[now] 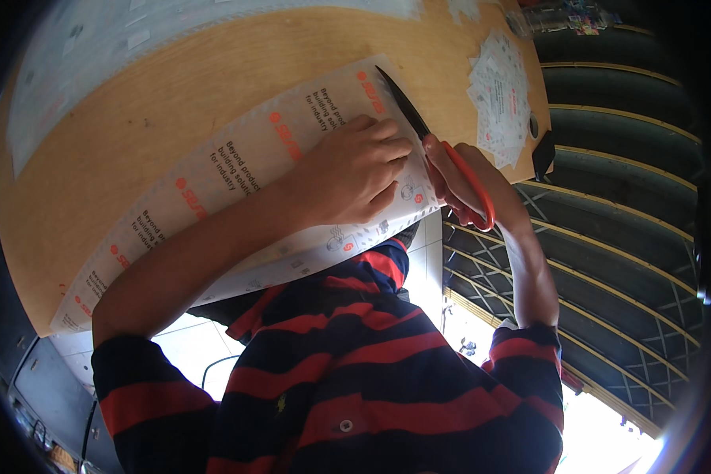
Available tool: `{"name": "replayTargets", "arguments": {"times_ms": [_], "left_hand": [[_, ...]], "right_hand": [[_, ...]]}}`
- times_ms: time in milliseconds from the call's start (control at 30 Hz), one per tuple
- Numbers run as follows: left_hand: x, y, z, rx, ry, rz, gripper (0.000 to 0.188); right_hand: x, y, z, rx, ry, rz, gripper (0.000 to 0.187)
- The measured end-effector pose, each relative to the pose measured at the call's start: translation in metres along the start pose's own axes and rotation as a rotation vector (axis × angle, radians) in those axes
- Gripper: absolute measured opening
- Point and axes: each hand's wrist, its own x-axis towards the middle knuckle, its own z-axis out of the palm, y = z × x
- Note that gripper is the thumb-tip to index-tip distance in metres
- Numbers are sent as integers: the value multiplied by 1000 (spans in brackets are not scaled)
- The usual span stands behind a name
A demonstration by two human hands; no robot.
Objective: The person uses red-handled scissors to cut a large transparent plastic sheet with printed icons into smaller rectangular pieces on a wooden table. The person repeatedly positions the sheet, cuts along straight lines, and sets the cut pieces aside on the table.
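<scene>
A long white printed sheet [280,146] with red and black print lies across the table, its near edge hanging over the table's front. My left hand [359,170] rests on its right part, fingers curled and closed against it. At the sheet's right end my right hand [453,175] grips scissors [484,201] with orange-red handles and dark blades. Those blades point away from me along the right edge of the sheet. Whether the sheet lies between them is hard to make out. The left fingertips are partly hidden.
The wooden table [174,99] has a curved look in this view. A pile of small printed pieces [498,99] lies at the far right, near a round hole [534,125]. Translucent sheeting [79,71] covers the far left. A dark slatted metal structure [616,189] stands to the right.
</scene>
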Motion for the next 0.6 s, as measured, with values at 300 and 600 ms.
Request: {"name": "replayTargets", "arguments": {"times_ms": [300,600], "left_hand": [[2,0,-2,29,-62,6,30],[5,-3,-1,58,5,44,25]], "right_hand": [[30,-27,-12,-22,29,-3,83],[7,0,-17,142,309,-127,85]]}}
